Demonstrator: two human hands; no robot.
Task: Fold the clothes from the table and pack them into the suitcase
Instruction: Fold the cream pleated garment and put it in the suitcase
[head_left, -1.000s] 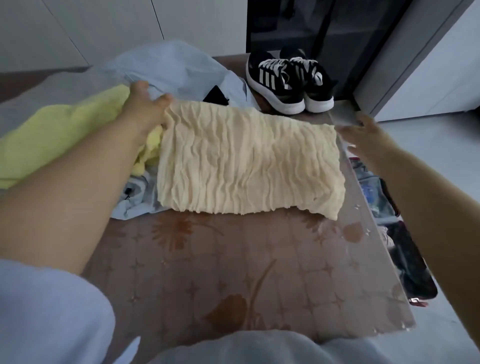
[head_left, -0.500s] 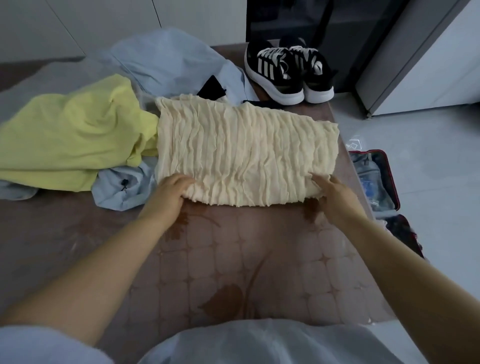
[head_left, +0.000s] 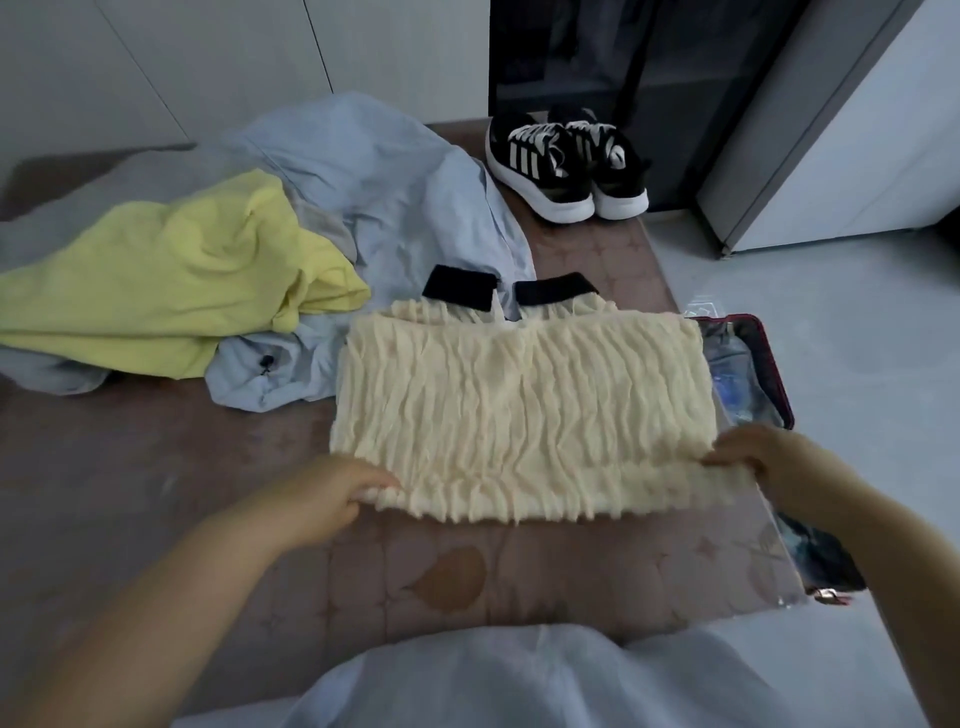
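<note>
Cream top (head_left: 519, 410) slid nearer, black collar (head_left: 460, 287) showing; hands (head_left: 324, 499) (head_left: 750, 452) pinch its hem.

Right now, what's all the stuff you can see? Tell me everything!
cream top: one, cream with black collar, flat in the table's middle
yellow garment: one, yellow, heaped at the left
blue garment: one, light blue, crumpled behind and under the yellow one
sneakers: two, black and white, table's far end
table: one, brown patterned, under the clothes
suitcase: one, red-rimmed, open on the floor at the right
left hand: one, holds the top's near left corner
right hand: one, holds the top's near right corner
</note>
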